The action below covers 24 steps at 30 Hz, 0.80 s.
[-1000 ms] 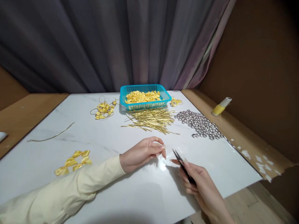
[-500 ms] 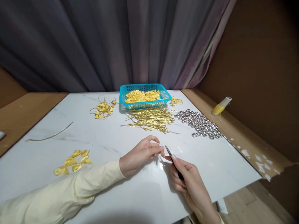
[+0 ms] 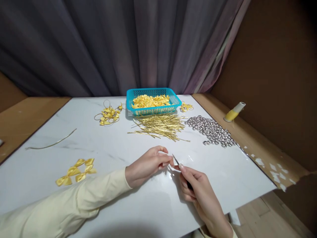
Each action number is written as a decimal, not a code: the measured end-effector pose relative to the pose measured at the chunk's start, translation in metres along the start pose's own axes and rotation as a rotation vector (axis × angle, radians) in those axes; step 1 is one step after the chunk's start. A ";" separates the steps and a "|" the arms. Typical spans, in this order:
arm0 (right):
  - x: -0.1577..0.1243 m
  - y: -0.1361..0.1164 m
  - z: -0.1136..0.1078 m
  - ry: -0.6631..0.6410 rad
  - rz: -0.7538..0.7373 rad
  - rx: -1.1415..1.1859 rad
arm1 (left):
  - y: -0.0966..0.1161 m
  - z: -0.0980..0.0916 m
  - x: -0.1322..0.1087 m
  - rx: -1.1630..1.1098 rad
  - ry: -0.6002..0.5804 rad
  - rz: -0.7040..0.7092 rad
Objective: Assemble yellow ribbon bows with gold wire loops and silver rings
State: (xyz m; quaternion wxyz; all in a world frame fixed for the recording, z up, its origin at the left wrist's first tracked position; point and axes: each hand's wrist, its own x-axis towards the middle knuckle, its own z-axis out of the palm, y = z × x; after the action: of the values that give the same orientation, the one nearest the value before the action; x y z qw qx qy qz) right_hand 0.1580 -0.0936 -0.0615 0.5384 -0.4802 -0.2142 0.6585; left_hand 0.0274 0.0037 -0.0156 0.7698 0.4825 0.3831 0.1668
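My left hand [image 3: 151,162] is above the table in the middle, its fingers bent together at the tips. Whatever those fingertips pinch is too small to make out. My right hand [image 3: 199,186] grips a slim black-handled tool [image 3: 175,159] with a thin, pointed metal tip. That tip points up and left, right beside my left fingertips. Farther back lies a pile of gold twisted ties [image 3: 160,126]. Silver beads [image 3: 210,129] are heaped to the right of it. Several yellow satin bows [image 3: 73,171] rest near my left forearm.
A blue plastic basket [image 3: 154,109] of yellow bows stands at the back. Bows with looped ties [image 3: 109,115] lie left of it, a smaller cluster [image 3: 186,106] right. One loose tie [image 3: 53,144] lies far left. A yellow thread spool [image 3: 234,112] and white scraps [image 3: 273,167] are on the right ledge.
The pointed tool has turned slightly and its tip has come a little closer to my left fingertips. Both hands otherwise stay almost in place; the view has shifted slightly.
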 end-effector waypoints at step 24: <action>0.001 0.002 -0.003 -0.027 0.025 -0.008 | 0.005 0.002 -0.002 -0.045 0.022 -0.040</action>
State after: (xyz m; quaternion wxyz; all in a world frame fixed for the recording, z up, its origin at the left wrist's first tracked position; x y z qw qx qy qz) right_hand 0.1600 -0.0940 -0.0650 0.5253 -0.4760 -0.2179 0.6708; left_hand 0.0280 0.0033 -0.0103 0.7793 0.4556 0.3972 0.1651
